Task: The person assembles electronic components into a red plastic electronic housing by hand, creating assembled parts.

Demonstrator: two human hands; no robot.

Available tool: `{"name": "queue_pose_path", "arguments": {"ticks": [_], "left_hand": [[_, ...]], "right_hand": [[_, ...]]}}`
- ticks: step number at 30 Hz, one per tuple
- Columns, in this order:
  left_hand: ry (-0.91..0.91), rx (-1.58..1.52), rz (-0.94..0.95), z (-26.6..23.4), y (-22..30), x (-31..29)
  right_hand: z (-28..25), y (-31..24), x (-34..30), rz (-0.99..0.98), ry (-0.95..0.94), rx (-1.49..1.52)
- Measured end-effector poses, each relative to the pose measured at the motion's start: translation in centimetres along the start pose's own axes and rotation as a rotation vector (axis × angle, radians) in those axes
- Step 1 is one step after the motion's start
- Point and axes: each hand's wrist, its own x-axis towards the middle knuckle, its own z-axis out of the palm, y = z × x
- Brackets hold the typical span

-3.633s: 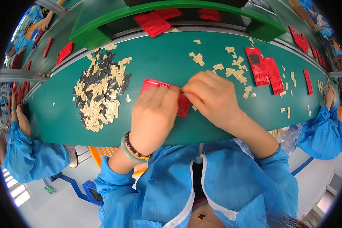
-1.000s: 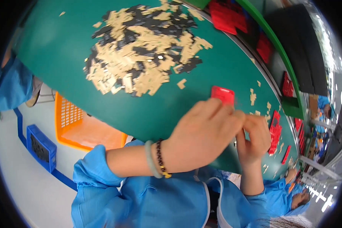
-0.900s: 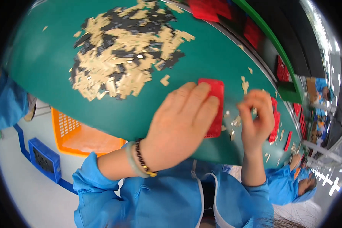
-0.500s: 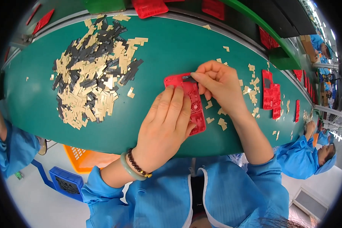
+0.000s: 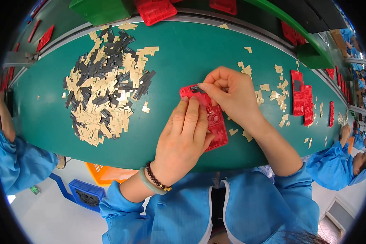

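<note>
Left hand (image 5: pixel 183 136) braces a red housing (image 5: pixel 218 136) as right hand (image 5: pixel 227 89) pinches a black strip (image 5: pixel 194 89)

Just right of the frame's centre, the red housing lies slanted, its moulded inner side facing up. The black strip sits along its upper end, its right tip pinched between the right hand's thumb and forefinger. The left hand lies flat, fingers straight and close together, thumb apart, across the housing's left side, probably so that it cannot slide. The fingertip grip likely suits so thin a piece.

On the green tabletop (image 5: pixel 179 49), a heap of black and cream pieces (image 5: pixel 103 95) fills the left of the frame, apparently kept within easy reach. Cream scraps (image 5: pixel 282 97) are scattered right of the right hand; beyond them two red parts (image 5: pixel 298 97) overlap, with a slim red part (image 5: pixel 331 114) farther right. A blue bin (image 5: pixel 85 195) stands at the lower left.

Pale print marks the black strip and some black pieces in the heap, too small to make out; no brand can be told.
</note>
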Motion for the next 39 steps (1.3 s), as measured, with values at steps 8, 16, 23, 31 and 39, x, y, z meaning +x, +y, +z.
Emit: {"name": "queue_pose_path", "arguments": {"ticks": [8, 16, 23, 31, 39], "left_hand": [[0.018, -0.027, 0.016, -0.3, -0.6, 0.4], [0.032, -0.017, 0.018, 0.0, -0.5, 0.7], [0.001, 0.061, 0.064, -0.2, -0.9, 1.4], [0.000, 0.050, 0.085, -0.6, -1.0, 1.5], [-0.014, -0.021, 0.073, -0.6, -0.8, 1.7]], "right_hand": [[0.1, 0.4, -0.2, -0.057, 0.015, -0.072], [0.0, 0.4, -0.5, -0.100, 0.031, -0.114], [-0.1, 0.5, -0.5, -0.182, 0.008, -0.175], [-0.4, 1.4, -2.8, -0.527, 0.188, -0.540], [-0.9, 2.7, -2.6, -0.806, 0.192, -0.839]]}}
